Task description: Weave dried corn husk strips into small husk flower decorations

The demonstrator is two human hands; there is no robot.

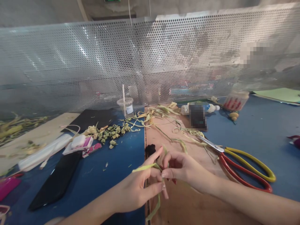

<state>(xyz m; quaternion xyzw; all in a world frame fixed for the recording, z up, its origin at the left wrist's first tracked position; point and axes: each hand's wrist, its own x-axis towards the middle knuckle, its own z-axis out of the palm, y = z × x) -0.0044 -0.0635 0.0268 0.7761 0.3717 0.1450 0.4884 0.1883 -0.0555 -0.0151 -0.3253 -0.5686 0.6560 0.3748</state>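
Note:
My left hand (140, 187) and my right hand (185, 172) meet just below the middle of the view, over the left edge of a brown board. Between their fingers runs a narrow yellow-green leaf strip (145, 167). One end lies across my left hand, and a curled length hangs below the fingers. My right thumb and forefinger pinch the strip; the fingers of my left hand are bent around it. Just beyond the hands is a small dark, crumpled thing (150, 149), partly covered. Scissors (219, 148) with red and yellow handles rest right of my right hand.
Loose leaf strips (161, 112) cover the far part of the board (161, 132). Left on the blue table are small woven green pieces (112, 132), a black phone-like slab (56, 181) and a plastic cup (125, 107) with a straw. A perforated metal screen (105, 62) stands behind.

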